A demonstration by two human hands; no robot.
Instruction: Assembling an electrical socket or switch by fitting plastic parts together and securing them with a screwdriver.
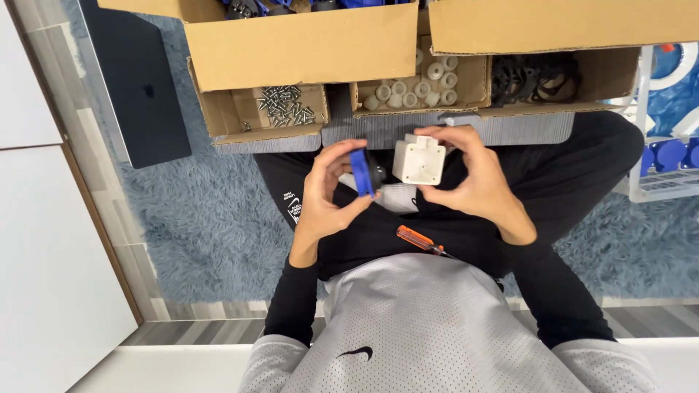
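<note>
My left hand grips a small blue and black part between thumb and fingers, held upright over my lap. My right hand holds a white plastic housing with a square face and a small centre hole. The two parts sit close together, a small gap between them. An orange-handled screwdriver lies on my lap just below both hands.
Cardboard boxes stand ahead of me: one with screws, one with white round pieces, one with black rings. A dark laptop lies on the blue-grey rug at left. A white rack with blue parts stands at right.
</note>
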